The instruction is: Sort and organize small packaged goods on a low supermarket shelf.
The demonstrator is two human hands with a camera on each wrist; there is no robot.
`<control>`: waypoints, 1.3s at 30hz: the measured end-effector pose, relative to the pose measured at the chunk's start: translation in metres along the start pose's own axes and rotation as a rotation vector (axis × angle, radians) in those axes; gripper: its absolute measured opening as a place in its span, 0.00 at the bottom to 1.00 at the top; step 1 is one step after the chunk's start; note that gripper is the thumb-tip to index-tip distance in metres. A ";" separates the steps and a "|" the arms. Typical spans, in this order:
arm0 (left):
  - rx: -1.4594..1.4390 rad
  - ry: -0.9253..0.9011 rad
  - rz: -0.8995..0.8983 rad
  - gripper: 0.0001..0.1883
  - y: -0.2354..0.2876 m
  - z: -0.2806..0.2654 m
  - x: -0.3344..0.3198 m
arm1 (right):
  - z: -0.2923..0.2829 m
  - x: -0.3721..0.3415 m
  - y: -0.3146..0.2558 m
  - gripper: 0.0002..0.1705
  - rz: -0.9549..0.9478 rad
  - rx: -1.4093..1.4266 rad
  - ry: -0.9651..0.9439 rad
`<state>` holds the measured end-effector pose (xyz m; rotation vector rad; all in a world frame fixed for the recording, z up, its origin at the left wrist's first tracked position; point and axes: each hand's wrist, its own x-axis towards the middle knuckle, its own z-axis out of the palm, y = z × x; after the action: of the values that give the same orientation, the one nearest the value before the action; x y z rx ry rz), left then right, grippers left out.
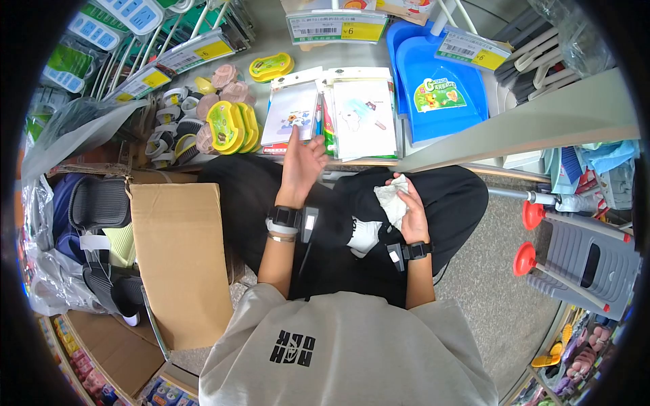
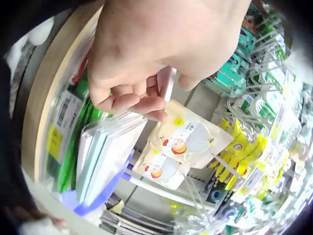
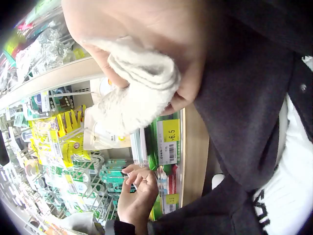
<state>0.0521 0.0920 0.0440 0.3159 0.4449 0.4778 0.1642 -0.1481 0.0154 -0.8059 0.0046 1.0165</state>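
My left hand (image 1: 303, 169) is at the lower right corner of a white illustrated packet (image 1: 292, 111), its thumb on the face and its other fingers curled by the edge. In the left wrist view, a pale slab edge (image 2: 167, 83) stands between the thumb and fingers of the left hand (image 2: 161, 54). Beside that packet lies another stack of white packets (image 1: 362, 118). Over the right thigh, my right hand (image 1: 412, 215) grips a crumpled white cloth (image 1: 391, 201); in the right wrist view the cloth (image 3: 142, 93) is folded over in the fingers.
Yellow-green packs (image 1: 227, 127) and rolled items lie left of the packets. Blue dustpans (image 1: 440, 81) stand to the right, beside a slanting shelf panel (image 1: 528, 125). An open cardboard box (image 1: 181, 264) is at the left; red plungers (image 1: 525, 258) are at the right.
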 end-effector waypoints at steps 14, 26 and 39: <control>0.682 0.024 0.132 0.17 -0.027 -0.010 -0.044 | 0.000 0.001 0.001 0.24 0.004 -0.020 0.003; 0.990 -0.213 -0.029 0.19 -0.035 -0.030 -0.057 | 0.034 0.004 0.003 0.15 -0.314 -0.454 0.079; 0.514 0.040 0.050 0.21 -0.041 -0.042 -0.059 | 0.115 0.067 0.001 0.18 -1.028 -1.520 -0.127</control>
<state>0.0005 0.0352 0.0120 0.8156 0.5979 0.4139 0.1600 -0.0279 0.0733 -1.7986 -1.2885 -0.1126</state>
